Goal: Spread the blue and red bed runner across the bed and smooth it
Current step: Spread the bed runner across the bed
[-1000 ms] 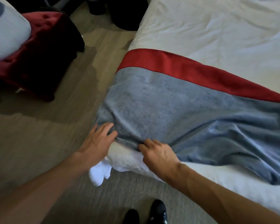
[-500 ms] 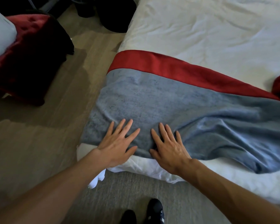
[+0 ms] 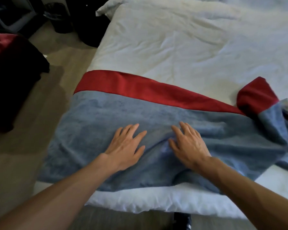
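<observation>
Blue cloth with a red band made up the bed runner (image 3: 156, 112), which lay across the white bed (image 3: 173, 44) close to its near edge. Both forearms reached forward from the bottom of the view. The left hand (image 3: 125, 146) lay palm down on the blue part, fingers straight and spread, gripping nothing. The right hand (image 3: 189, 146) lay palm down just beside it, fingers extended and slightly apart, pressing the cloth; a crease ran between the two hands. The runner's long axis ran from the bed's left edge toward the right, with the red band (image 3: 140, 87) along the far side. At the right the runner was turned back on itself in a bunched fold (image 3: 256, 95). A dark red upholstered seat (image 3: 5, 52) stood on the floor at left
</observation>
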Action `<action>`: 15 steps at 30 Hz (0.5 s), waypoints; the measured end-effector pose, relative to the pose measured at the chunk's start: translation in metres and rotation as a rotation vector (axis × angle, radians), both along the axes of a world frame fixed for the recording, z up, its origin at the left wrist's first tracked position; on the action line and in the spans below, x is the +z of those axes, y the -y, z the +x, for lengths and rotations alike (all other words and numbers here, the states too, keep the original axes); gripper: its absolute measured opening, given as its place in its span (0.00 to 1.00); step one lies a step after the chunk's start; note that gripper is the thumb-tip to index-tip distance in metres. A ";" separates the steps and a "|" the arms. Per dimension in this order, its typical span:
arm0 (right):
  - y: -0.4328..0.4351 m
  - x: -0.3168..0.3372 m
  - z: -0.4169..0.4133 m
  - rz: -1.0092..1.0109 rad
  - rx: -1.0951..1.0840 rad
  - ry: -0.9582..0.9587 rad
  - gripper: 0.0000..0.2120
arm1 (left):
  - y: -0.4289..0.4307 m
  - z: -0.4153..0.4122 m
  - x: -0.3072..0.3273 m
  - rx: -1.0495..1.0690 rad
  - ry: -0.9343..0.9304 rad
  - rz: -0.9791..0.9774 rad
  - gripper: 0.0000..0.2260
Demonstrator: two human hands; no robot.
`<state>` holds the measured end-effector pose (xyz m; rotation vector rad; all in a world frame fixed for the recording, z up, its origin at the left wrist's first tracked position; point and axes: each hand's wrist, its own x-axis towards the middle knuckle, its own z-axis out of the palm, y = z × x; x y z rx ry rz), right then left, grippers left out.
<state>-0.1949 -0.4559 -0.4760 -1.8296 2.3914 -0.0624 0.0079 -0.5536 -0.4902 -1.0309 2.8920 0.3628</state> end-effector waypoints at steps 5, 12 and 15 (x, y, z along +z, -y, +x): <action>-0.002 0.002 -0.100 0.072 -0.060 -0.011 0.22 | 0.008 -0.093 -0.004 0.029 -0.031 0.013 0.29; 0.006 0.003 -0.207 0.125 -0.080 0.142 0.24 | 0.027 -0.212 -0.008 0.039 -0.015 0.040 0.34; 0.015 0.004 -0.233 0.150 -0.058 0.194 0.23 | 0.036 -0.245 -0.011 0.054 0.049 0.056 0.26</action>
